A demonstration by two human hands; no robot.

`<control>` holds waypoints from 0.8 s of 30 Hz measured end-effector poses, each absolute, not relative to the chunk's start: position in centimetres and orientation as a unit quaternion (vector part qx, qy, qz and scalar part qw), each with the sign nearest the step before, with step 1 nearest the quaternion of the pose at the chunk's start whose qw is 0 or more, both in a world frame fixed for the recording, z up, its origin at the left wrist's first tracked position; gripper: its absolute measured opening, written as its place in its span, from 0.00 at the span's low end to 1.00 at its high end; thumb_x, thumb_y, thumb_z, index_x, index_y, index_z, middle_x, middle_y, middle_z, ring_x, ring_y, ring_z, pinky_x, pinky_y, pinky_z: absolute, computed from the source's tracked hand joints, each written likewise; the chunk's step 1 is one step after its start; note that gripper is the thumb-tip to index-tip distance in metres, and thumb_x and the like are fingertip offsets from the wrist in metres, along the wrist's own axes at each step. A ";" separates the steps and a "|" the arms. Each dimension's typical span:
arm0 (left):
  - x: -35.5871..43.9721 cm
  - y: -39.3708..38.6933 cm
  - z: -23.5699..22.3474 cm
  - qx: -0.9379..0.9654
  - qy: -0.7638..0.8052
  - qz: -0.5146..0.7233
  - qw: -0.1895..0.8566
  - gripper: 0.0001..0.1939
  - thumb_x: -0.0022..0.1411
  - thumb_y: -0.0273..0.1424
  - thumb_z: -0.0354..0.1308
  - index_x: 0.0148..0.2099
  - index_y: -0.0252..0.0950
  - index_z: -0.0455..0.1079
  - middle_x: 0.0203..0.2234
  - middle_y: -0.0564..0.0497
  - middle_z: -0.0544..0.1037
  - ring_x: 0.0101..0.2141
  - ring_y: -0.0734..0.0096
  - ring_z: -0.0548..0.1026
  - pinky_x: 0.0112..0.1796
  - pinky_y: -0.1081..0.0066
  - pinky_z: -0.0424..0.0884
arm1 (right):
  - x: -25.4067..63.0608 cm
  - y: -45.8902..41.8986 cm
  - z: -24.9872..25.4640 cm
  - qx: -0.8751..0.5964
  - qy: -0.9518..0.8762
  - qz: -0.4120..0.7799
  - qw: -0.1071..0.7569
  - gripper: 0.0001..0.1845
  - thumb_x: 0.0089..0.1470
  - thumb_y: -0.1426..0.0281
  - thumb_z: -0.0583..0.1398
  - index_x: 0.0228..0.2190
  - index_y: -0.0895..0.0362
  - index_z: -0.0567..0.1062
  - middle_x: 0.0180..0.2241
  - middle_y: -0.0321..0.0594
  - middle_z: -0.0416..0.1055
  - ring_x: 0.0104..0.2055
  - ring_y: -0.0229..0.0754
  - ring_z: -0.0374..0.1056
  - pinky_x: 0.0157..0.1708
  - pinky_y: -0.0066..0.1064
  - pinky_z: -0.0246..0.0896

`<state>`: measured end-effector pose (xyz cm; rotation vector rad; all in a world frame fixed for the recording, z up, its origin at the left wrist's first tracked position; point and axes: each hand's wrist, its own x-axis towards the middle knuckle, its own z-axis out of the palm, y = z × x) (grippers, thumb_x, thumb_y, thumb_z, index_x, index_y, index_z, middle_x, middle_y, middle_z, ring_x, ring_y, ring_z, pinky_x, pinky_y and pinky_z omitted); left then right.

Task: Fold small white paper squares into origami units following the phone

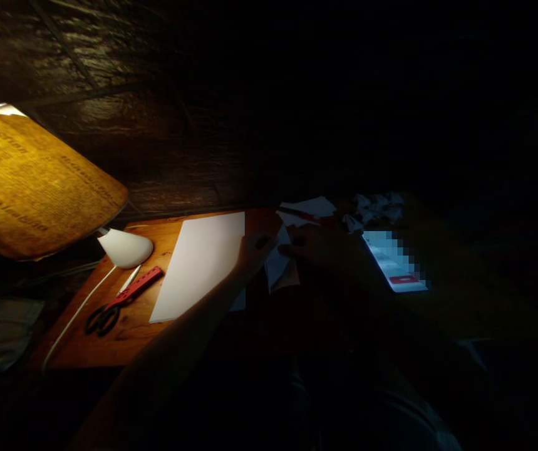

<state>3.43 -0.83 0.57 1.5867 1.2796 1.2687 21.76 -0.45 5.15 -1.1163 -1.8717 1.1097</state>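
Observation:
A small folded piece of white paper [278,266] is held up between my two hands, above the wooden table. My left hand [255,247] pinches its upper left side, with the fingers closed. On the other side my right hand [309,245] grips its right edge, thumb and fingertips pressed together, mostly in shadow. Left of the hands lies a stack of blank white sheets [203,257], partly covered by my left forearm. Behind the hands are loose paper pieces [313,207] with a dark, slim object on them that I cannot make out.
A lamp [125,247] with a yellow printed shade [38,181] stands at the left, its white cord hanging off the table [76,347]. Scissors in a red sheath [128,294] lie near it. At the right are a lit phone [393,260] and several folded paper pieces [376,208].

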 end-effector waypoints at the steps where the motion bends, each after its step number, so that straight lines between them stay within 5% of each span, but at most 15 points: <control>1: 3.4 -0.8 0.5 0.615 0.495 0.496 0.362 0.11 0.56 0.38 0.63 0.30 0.34 0.74 0.23 0.53 0.74 0.26 0.73 0.70 0.28 0.73 0.63 | 21.8 -0.4 5.1 -0.431 -0.721 0.424 0.339 0.15 0.47 0.59 0.68 0.20 0.54 0.74 0.25 0.39 0.73 0.29 0.43 0.67 0.30 0.33 0.57; 12: 3.5 -1.0 0.9 0.611 0.501 0.497 0.359 0.13 0.55 0.41 0.64 0.29 0.35 0.76 0.23 0.52 0.77 0.27 0.70 0.73 0.30 0.72 0.66 | 22.0 -0.5 5.5 -0.500 -0.696 0.401 0.322 0.12 0.49 0.61 0.66 0.23 0.56 0.74 0.27 0.39 0.75 0.33 0.44 0.69 0.33 0.32 0.60; 24: 3.2 -0.8 0.7 0.588 0.503 0.520 0.361 0.11 0.54 0.38 0.65 0.28 0.34 0.76 0.23 0.53 0.77 0.27 0.71 0.72 0.29 0.73 0.65 | 22.1 0.9 2.5 -0.430 -0.634 0.517 0.382 0.15 0.45 0.57 0.67 0.24 0.56 0.74 0.27 0.36 0.73 0.30 0.40 0.67 0.32 0.31 0.62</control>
